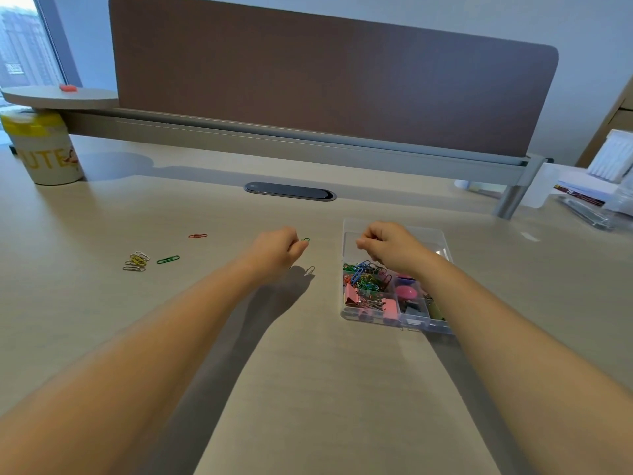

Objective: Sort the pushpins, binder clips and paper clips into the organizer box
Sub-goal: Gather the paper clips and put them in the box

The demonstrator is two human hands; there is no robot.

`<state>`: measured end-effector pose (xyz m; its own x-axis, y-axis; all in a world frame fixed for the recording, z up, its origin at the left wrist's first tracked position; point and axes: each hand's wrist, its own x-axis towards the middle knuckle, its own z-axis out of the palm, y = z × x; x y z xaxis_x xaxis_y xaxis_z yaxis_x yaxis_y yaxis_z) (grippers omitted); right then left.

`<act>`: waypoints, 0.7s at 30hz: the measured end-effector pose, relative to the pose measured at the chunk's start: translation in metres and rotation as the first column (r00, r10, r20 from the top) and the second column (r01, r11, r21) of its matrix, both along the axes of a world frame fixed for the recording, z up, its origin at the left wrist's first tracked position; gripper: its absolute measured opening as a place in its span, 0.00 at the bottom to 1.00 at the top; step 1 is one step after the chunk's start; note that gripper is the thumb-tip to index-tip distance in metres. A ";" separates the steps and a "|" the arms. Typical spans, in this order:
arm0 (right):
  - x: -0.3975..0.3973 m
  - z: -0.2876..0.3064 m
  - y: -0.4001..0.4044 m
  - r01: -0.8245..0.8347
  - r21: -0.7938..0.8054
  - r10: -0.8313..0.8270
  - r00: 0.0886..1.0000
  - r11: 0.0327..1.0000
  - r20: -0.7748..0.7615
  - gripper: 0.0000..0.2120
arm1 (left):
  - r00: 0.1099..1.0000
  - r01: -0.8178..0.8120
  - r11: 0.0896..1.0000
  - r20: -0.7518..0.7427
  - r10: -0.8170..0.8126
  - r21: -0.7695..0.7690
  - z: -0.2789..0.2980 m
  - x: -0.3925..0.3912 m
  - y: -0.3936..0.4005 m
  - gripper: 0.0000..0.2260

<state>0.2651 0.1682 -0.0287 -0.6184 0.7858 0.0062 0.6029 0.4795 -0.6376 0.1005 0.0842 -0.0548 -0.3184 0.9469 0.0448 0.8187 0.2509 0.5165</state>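
Loose paper clips are scattered toward the desk's left edge. A green paper clip is pinched by the left hand; the organizer box lies rightward, beneath the right hand, whose curled fingers' contents cannot be told.

The worktop is pale matt wood-look laminate. The organizer box is clear glossy plastic. Loose paper clips look like coloured coated wire. The divider panel looks like matt brown cloth.
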 end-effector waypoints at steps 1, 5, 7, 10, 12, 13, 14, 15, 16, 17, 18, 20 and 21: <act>-0.002 -0.001 0.001 0.004 -0.008 -0.004 1.000 1.000 -0.012 0.15 | 1.000 0.000 1.000 0.003 0.000 -0.002 0.000 -0.001 0.001 0.15; -0.010 -0.005 0.004 -0.011 0.001 0.011 1.000 1.000 -0.021 0.14 | 1.000 -0.017 1.000 0.024 0.017 -0.004 -0.001 -0.003 0.003 0.15; -0.014 -0.007 0.004 -0.036 0.022 0.036 0.999 0.999 0.005 0.15 | 1.000 -0.019 1.000 0.025 0.019 -0.007 -0.002 -0.003 0.004 0.16; -0.017 -0.011 0.005 -0.053 0.050 0.050 0.998 0.997 0.048 0.16 | 0.999 -0.029 0.999 0.028 0.029 -0.013 -0.004 -0.004 0.004 0.16; -0.017 -0.012 0.004 -0.064 0.068 0.059 0.995 0.996 0.077 0.16 | 0.999 -0.035 0.999 0.030 0.035 -0.008 -0.005 -0.006 0.004 0.17; -0.017 -0.012 0.004 -0.068 0.066 0.063 0.995 0.996 0.081 0.16 | 0.999 -0.036 0.999 0.032 0.036 -0.004 -0.006 -0.007 0.004 0.17; -0.017 -0.012 0.004 -0.072 0.061 0.067 0.994 0.996 0.083 0.15 | 0.999 -0.037 0.999 0.034 0.037 0.000 -0.006 -0.007 0.003 0.17; -0.016 -0.011 0.004 -0.074 0.057 0.069 0.994 0.996 0.086 0.14 | 0.999 -0.037 0.999 0.037 0.037 0.002 -0.006 -0.007 0.003 0.17; -0.014 -0.010 0.004 -0.078 0.051 0.073 0.994 0.996 0.085 0.10 | 0.999 -0.038 0.999 0.038 0.037 0.004 -0.006 -0.007 0.003 0.17; -0.013 -0.009 0.005 -0.079 0.041 0.075 0.994 0.996 0.085 0.06 | 0.999 -0.040 0.999 0.037 0.039 0.006 -0.006 -0.007 0.003 0.17; -0.012 -0.008 0.005 -0.084 0.038 0.080 0.993 0.996 0.084 0.04 | 0.998 -0.042 0.999 0.038 0.042 0.005 -0.005 -0.007 0.003 0.17; -0.008 -0.005 0.005 -0.086 0.021 0.084 0.992 0.996 0.092 0.06 | 0.998 -0.045 0.999 0.041 0.045 0.003 -0.005 -0.006 0.002 0.17; -0.006 -0.004 0.005 -0.081 0.011 0.079 0.993 0.997 0.092 0.07 | 0.998 -0.044 0.999 0.043 0.044 0.002 -0.005 -0.006 0.002 0.17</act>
